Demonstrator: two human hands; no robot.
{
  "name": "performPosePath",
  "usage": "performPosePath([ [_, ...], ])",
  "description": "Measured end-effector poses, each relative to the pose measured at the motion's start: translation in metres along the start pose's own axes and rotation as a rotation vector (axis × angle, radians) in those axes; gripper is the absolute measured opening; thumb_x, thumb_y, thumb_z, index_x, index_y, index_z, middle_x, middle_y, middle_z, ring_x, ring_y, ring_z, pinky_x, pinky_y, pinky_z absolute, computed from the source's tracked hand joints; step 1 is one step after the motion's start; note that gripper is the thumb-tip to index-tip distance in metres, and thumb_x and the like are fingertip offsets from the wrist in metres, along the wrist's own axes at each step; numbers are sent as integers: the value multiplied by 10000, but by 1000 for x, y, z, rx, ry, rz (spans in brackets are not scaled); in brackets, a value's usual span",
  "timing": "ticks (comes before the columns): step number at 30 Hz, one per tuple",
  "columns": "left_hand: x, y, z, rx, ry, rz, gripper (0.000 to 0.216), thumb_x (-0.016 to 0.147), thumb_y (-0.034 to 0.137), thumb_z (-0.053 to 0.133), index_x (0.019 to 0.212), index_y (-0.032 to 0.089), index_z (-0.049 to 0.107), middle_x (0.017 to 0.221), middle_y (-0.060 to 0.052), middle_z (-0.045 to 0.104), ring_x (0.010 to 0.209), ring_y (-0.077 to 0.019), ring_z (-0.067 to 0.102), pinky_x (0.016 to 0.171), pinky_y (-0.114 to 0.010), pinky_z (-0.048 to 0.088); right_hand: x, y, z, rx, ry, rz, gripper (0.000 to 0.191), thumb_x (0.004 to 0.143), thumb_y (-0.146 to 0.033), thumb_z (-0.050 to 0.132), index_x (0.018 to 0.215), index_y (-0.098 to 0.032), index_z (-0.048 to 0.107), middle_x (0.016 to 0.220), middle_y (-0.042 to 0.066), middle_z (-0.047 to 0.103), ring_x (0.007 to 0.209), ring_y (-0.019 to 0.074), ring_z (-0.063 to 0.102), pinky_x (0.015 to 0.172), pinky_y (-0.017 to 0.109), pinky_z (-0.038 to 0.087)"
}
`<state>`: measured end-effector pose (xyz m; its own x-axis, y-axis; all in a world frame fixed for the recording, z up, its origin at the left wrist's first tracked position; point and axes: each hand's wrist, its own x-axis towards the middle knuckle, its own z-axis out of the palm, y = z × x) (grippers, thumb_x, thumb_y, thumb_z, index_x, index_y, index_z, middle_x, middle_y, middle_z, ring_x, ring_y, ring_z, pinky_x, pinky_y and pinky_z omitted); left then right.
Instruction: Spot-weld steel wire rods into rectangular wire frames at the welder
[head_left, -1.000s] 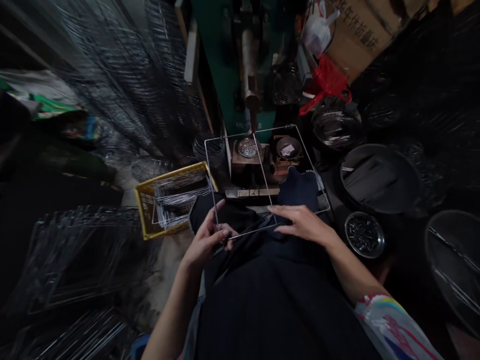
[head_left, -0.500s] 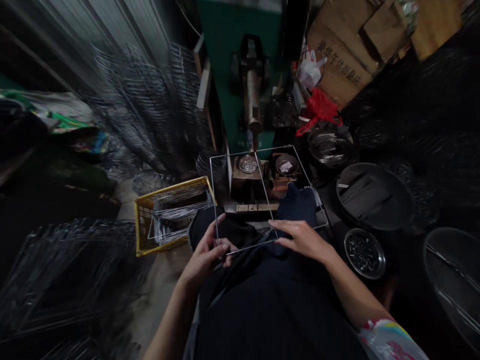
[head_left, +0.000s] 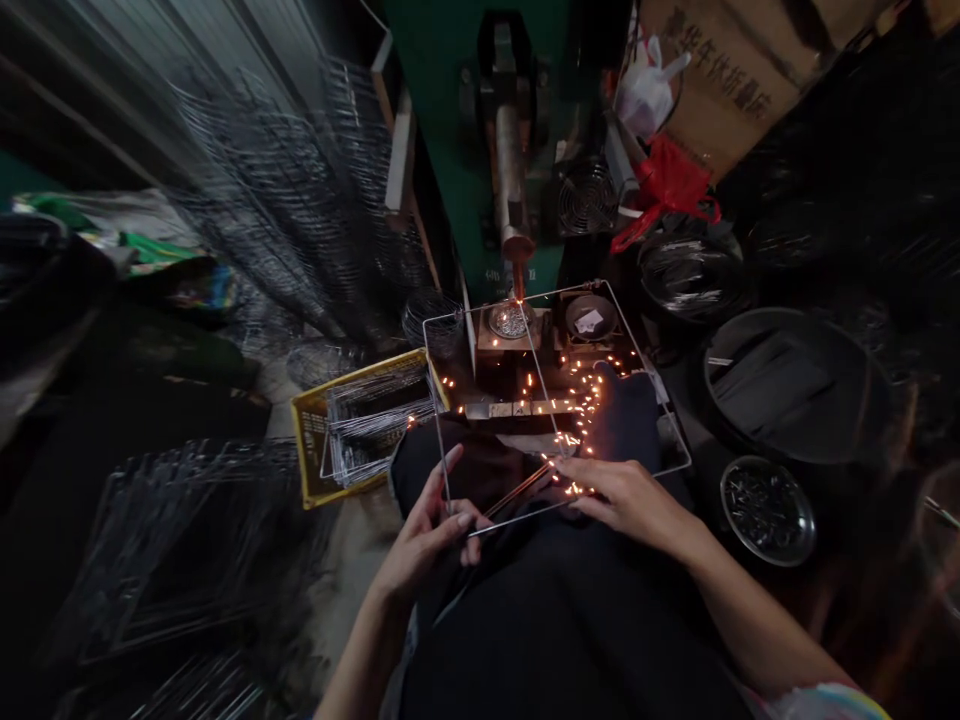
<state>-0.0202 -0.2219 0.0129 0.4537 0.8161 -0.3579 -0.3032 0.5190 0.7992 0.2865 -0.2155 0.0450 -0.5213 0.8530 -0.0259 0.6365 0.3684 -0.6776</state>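
A rectangular wire frame (head_left: 433, 400) with a middle rod (head_left: 541, 375) is held level over my lap. My left hand (head_left: 439, 515) grips its near left corner, index finger stretched along the side wire. My right hand (head_left: 626, 495) pinches near where the middle rod meets the near wire. At the far side, the middle rod's end lies under the tip of a spot welding machine's electrode (head_left: 517, 255), which glows orange. Bright sparks (head_left: 589, 405) scatter between the welder and my right hand.
A yellow crate (head_left: 307, 450) of bent wire pieces stands at left. Small dishes (head_left: 589, 318) sit below the welder. A bowl of short metal pieces (head_left: 769, 510) and a large round pan (head_left: 795, 385) are at right. Stacked wire racks (head_left: 277, 190) lean behind the crate.
Sparks have burst out and the electrode tip now glows. Both hands still hold the wire frame in nearly the same place. The view has shifted slightly.
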Motion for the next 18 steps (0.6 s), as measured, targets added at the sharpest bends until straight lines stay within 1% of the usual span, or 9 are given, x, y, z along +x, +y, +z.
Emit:
performPosePath([
  [3,0,-2,0,25,-23,6,941,872,253,642,1529,331,-27,840,-93,713,591,-184,663,531,-254,499,-1,-1,2,-29,10,-9,566,861,-186,657,1397,-278,497,1330,30,595,1192,214,588,1023,336,483],
  [6,2,-8,1,38,-66,17,924,902,279,599,1522,321,-85,855,-111,720,669,-224,695,575,-284,513,-3,0,5,-61,28,-29,570,865,-176,648,1403,-277,490,1340,33,587,1198,204,583,1021,321,482],
  [9,15,-9,-2,15,-64,80,878,922,280,559,1525,301,-79,849,-120,724,675,-225,699,571,-277,510,7,9,5,-101,61,-65,565,868,-174,639,1404,-273,487,1340,37,588,1196,197,584,1014,313,485],
  [11,36,-1,-10,13,-70,135,892,914,263,566,1526,284,-82,832,-118,728,657,-222,697,568,-280,514,26,19,-1,-147,84,-98,544,877,-191,635,1398,-259,495,1326,48,600,1176,198,599,1011,314,485],
  [13,65,15,-21,24,-97,178,931,891,237,595,1526,271,-85,832,-119,734,654,-228,701,565,-286,521,55,32,-12,-217,116,-119,552,885,-236,640,1412,-249,476,1306,63,615,1152,206,616,996,315,491],
  [16,116,52,-41,21,-95,247,952,856,190,620,1531,247,-49,826,-118,742,646,-222,705,556,-274,529,110,54,-38,-378,200,-66,650,860,-366,681,1446,-249,427,1219,85,669,1073,236,658,920,315,524],
  [18,148,77,-53,3,-82,282,971,832,157,629,1530,226,-42,813,-120,746,632,-213,705,543,-258,532,146,68,-59,-482,274,-23,686,826,-433,706,1434,-245,449,1167,98,692,1036,260,671,881,325,533],
])
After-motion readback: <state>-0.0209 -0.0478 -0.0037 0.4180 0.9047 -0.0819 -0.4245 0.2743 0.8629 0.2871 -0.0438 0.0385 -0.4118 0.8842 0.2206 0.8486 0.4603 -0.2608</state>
